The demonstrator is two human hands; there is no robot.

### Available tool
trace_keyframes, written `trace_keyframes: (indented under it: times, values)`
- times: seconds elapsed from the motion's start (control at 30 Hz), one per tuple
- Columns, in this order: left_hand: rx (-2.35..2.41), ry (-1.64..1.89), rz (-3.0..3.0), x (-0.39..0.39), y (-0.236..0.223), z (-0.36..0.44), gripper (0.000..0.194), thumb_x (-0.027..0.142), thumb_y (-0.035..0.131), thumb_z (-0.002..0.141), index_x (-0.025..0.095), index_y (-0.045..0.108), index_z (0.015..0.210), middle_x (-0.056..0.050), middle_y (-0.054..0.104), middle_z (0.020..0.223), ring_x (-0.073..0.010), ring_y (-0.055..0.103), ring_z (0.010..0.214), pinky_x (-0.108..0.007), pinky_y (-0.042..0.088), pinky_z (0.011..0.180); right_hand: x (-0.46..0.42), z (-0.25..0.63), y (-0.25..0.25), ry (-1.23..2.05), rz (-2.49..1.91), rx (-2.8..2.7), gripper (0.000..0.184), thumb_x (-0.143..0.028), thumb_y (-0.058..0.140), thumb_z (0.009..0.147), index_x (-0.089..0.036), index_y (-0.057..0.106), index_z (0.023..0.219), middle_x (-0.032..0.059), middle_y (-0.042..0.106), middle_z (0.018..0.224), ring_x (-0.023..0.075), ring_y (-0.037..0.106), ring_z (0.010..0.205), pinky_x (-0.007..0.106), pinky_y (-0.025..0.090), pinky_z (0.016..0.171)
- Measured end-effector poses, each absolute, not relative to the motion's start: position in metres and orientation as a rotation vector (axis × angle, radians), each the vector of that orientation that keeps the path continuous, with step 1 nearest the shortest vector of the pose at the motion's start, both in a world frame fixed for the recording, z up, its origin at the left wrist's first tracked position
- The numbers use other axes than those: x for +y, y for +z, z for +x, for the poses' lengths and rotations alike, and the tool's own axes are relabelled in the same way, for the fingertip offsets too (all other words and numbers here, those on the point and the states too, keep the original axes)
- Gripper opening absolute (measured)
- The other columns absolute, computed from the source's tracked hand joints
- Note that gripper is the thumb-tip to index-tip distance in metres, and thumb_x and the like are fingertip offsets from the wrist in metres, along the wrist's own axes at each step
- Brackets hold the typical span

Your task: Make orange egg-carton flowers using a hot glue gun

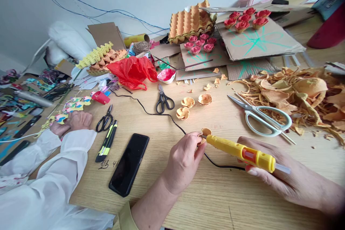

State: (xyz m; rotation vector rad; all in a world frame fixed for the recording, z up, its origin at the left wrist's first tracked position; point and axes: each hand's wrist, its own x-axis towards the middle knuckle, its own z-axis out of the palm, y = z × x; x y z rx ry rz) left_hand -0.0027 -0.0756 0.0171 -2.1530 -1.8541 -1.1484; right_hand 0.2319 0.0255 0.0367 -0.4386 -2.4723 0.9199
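My left hand (185, 156) is closed on a small orange egg-carton flower (206, 132) just above the wooden table (215, 194). A yellow hot glue gun (239, 152) lies in my right hand (280, 172), and its tip touches that flower. The gun's black cord (151, 109) runs off across the table to the left. Three finished orange paper flowers (188, 102) lie a little farther back.
Black scissors (163, 101), white-handled scissors (262, 116) and a heap of orange carton scraps (299, 93) lie around. A black phone (129, 163) and a utility knife (107, 141) lie left. Red flowers (245, 18) sit on cardboard at the back. Another person's hand (74, 121) in a white sleeve rests at left.
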Motion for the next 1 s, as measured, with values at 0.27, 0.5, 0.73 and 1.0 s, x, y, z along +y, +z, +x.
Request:
trace_keyframes:
  times: [0.27, 0.5, 0.73, 1.0]
  values:
    - [-1.831, -1.163, -2.144, -0.0745, 0.0194, -0.0022, 0.02, 0.007, 0.063, 0.095, 0.02, 0.054, 0.106, -0.006, 0.076, 0.107, -0.0139, 0.076, 0.093, -0.023, 0.062, 0.09, 0.0269, 0.2311, 0.035, 0.785, -0.392, -2.523, 0.024, -0.038, 0.043, 0.105, -0.026, 0.055, 0.088, 0.0033, 0.067, 0.082, 0.018, 0.067, 0.065, 0.024, 0.056, 0.061]
    - [-1.859, -1.149, -2.155, -0.0753, 0.019, -0.0025, 0.021, 0.006, 0.062, 0.095, 0.021, 0.053, 0.107, -0.005, 0.076, 0.107, -0.0136, 0.076, 0.094, -0.023, 0.061, 0.089, 0.0268, 0.232, 0.0351, 0.776, -0.409, -2.577, 0.017, -0.032, 0.05, 0.101, -0.024, 0.059, 0.089, 0.0057, 0.068, 0.088, 0.0191, 0.067, 0.071, 0.026, 0.055, 0.061]
    - [-1.888, -1.123, -2.167, -0.0748, 0.0183, -0.0031, 0.021, 0.006, 0.062, 0.094, 0.021, 0.053, 0.107, -0.004, 0.075, 0.103, -0.0147, 0.076, 0.092, -0.024, 0.061, 0.087, 0.0279, 0.2292, 0.0373, 0.686, -0.304, -2.628, 0.01, -0.022, 0.049, 0.097, -0.022, 0.057, 0.091, 0.0046, 0.063, 0.081, 0.018, 0.063, 0.067, 0.029, 0.049, 0.06]
    - [-1.894, -1.149, -2.177, -0.075, 0.0177, -0.0029, 0.017, 0.009, 0.061, 0.096, 0.021, 0.053, 0.104, -0.005, 0.076, 0.105, -0.014, 0.076, 0.088, -0.024, 0.062, 0.084, 0.0256, 0.2286, 0.0368, 0.829, -0.397, -2.592, 0.014, -0.03, 0.049, 0.101, -0.023, 0.058, 0.092, 0.0057, 0.067, 0.088, 0.0195, 0.067, 0.072, 0.028, 0.054, 0.064]
